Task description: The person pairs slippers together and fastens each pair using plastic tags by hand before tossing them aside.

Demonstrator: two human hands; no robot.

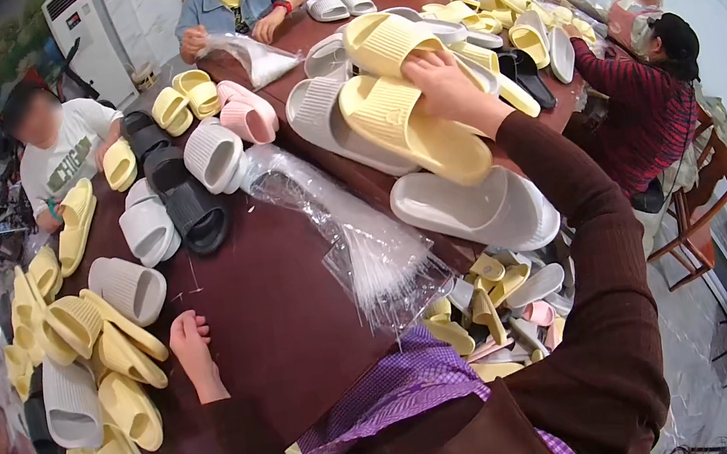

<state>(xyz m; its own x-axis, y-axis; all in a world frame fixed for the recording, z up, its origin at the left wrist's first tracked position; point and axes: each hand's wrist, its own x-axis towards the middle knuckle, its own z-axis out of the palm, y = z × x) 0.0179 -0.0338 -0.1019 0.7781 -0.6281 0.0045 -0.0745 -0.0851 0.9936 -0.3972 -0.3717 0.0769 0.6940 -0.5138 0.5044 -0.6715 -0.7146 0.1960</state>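
My right hand (446, 86) reaches far forward and grips a pale yellow slipper (408, 120) lying on a heap of yellow and white slippers. Another yellow slipper (386, 41) sits just behind that hand. My left hand (192, 344) rests on the dark brown table (272, 308), fingers curled loosely and holding nothing, right beside a pile of yellow slippers (114, 361). A stack of clear plastic bags (357, 247) lies on the table between my two hands.
White, grey, black and pink slippers (246, 112) cover the table's far half. A large white slipper (475, 209) lies at the right edge. Several other people sit around the table. More slippers fill a bin (499, 301) below the right edge. A wooden chair (699, 212) stands right.
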